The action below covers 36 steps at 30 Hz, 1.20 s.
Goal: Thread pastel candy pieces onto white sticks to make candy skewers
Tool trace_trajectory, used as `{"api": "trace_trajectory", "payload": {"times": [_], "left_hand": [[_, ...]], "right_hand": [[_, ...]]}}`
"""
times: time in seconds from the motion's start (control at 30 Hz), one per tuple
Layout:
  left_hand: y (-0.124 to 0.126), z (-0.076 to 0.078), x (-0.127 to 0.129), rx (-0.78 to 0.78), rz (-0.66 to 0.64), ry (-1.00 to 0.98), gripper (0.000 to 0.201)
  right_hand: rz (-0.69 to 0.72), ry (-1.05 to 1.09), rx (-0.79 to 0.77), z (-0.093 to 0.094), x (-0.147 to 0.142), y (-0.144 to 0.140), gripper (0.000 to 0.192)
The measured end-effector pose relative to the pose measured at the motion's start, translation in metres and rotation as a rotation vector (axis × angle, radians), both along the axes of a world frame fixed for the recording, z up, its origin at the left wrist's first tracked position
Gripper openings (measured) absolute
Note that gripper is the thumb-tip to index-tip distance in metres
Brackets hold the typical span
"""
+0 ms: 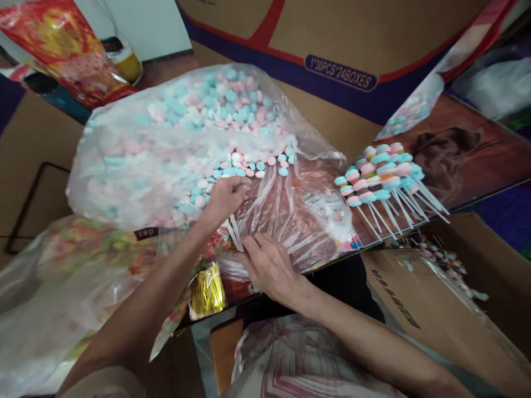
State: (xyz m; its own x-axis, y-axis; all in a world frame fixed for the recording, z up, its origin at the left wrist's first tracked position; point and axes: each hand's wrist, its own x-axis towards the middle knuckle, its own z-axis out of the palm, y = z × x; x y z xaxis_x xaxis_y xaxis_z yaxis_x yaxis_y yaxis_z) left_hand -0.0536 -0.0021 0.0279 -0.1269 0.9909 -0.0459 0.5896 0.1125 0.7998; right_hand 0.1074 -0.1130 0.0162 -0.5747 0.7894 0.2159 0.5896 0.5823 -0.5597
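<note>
Left hand (224, 200): grip closed on thin white sticks (234, 233), fingertips set at the loose candy discs (243, 165) in the clear plastic bag (136, 160) | Right hand (271, 267): laid flat, fingers open, on the bag film just below the sticks | Finished candy skewers (384, 174): stacked to the right, well apart | Gold twist ties (206, 292): beside the left forearm.
</note>
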Motion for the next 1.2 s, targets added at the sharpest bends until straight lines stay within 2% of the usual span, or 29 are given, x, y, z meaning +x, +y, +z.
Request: {"api": "trace_trajectory", "payload": {"times": [0.1,0.17,0.3,0.43,0.53,0.57,0.63,0.77,0.87,1.0,1.2], "left_hand": [[-0.001,-0.001,-0.01,-0.01,0.048,-0.032,0.037],[0.0,-0.002,-0.016,-0.011,0.072,-0.044,0.037],[0.006,0.0,-0.018,-0.016,0.05,0.043,0.034],[0.023,0.004,-0.002,0.119,-0.046,0.338,0.028],[0.04,0.0,0.013,0.161,-0.123,0.508,0.025],[0.045,-0.003,0.017,0.151,-0.157,0.552,0.023],[0.052,-0.009,0.021,0.124,-0.205,0.634,0.02],[0.055,-0.018,0.019,0.131,-0.19,0.702,0.024],[0.054,-0.016,0.015,0.17,-0.186,0.656,0.028],[0.056,-0.01,0.016,0.12,-0.171,0.678,0.034],[0.071,-0.006,0.023,0.091,-0.251,0.71,0.028]], "right_hand": [[-0.061,-0.142,-0.11,0.003,-0.017,0.004,0.022],[-0.074,-0.1,-0.224,0.003,-0.02,0.009,0.027],[-0.099,0.175,-0.415,-0.002,-0.011,0.018,0.022],[-0.113,0.457,-0.655,-0.009,0.01,0.027,0.023],[-0.15,0.575,-0.801,-0.009,0.034,0.034,0.012],[-0.172,0.597,-0.829,-0.009,0.042,0.036,0.01],[-0.208,0.627,-0.865,-0.009,0.056,0.039,0.018],[-0.243,0.71,-0.951,-0.011,0.07,0.041,0.029],[-0.28,0.783,-1.002,-0.014,0.069,0.04,0.031],[-0.31,0.837,-1.045,-0.013,0.067,0.038,0.026],[-0.334,0.928,-1.104,-0.009,0.068,0.037,0.022]]}}
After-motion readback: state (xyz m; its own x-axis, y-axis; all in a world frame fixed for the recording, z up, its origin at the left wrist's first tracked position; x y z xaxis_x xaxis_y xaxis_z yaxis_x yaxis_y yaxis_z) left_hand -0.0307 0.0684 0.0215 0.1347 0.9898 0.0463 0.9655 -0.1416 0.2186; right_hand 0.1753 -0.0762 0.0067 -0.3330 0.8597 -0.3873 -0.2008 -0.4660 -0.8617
